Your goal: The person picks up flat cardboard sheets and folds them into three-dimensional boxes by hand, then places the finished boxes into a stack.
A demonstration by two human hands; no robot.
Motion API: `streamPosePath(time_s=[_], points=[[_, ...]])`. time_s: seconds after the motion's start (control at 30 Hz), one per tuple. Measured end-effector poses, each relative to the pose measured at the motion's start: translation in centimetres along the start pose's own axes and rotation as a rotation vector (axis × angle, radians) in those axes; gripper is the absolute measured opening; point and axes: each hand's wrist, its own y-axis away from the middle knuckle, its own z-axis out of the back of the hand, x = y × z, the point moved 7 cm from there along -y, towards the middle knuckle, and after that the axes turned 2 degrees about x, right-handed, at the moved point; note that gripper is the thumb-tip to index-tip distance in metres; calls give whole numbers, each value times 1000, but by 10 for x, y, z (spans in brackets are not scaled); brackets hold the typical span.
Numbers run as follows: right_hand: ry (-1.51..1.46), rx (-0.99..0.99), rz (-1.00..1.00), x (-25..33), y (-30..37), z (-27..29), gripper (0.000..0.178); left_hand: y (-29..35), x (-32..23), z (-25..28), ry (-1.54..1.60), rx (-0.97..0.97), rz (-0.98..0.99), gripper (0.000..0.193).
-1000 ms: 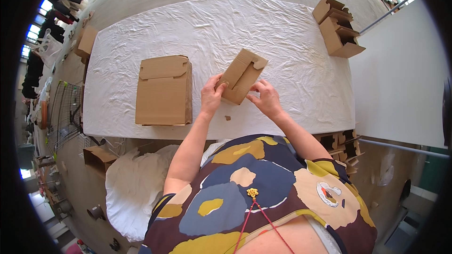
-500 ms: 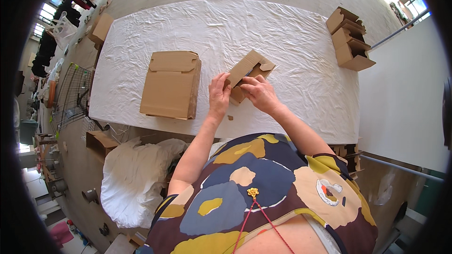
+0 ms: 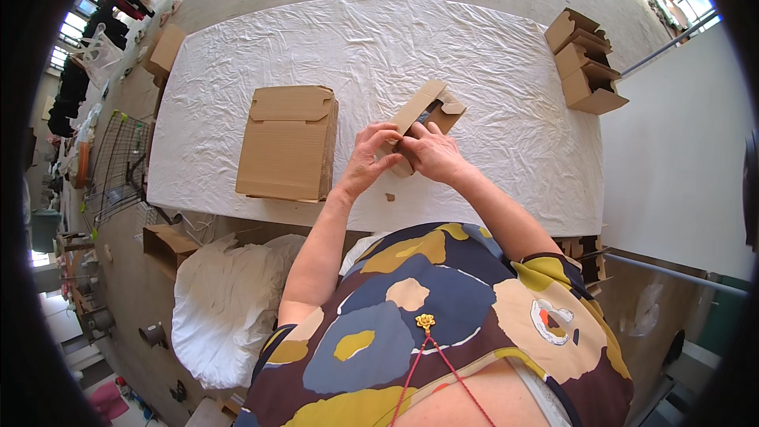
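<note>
Both our hands are on a small cardboard box (image 3: pixel 423 115) held just above the tabletop (image 3: pixel 490 55). Our left hand (image 3: pixel 370 156) clasps its near end, fingers curled over the edge, and our right hand (image 3: pixel 431 154) holds the same end from the other side, thumb and fingers pressed into the card. Each grip is closed on the box, which tilts up and away from us; its far end is open and a small flap sticks out there.

We judge the step in hand to be the folding of this box into shape: the near end is being pressed or tucked, though the hands hide exactly which flap. The next move seems to call for a steady hold with one hand while the other works the loose flap into place, without crushing the thin card.

Just left of our hands lies a stack of flat cardboard blanks (image 3: pixel 288 142) on the white crumpled cloth. A small scrap of card (image 3: pixel 389 197) lies near the front edge. Well apart, at the far right corner, stands a pile of folded boxes (image 3: pixel 585 63). Below the tabletop, to our left, a white sack (image 3: pixel 225 300) rests on the floor.
</note>
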Motion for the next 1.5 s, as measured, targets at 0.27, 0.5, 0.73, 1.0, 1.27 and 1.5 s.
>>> streamPosePath(time_s=[0.27,0.5,0.73,1.0,1.27,1.5], points=[[-84,-125,29,1,9,5,24,-10,-15,11,-293,63,-27,55],[-103,-187,32,0,20,9,24,-14,-24,8,-383,125,-92,44],[-37,-93,-13,0,17,7,21,-12,-30,-2,-164,146,-13,34],[-82,-44,1,2,7,9,17,-6,-15,-2,-215,192,-88,19],[-200,-112,85,-1,10,15,21,-13,-11,4,-228,248,-44,10],[-281,-178,165,-6,18,17,23,-21,-7,3,-192,260,141,9]])
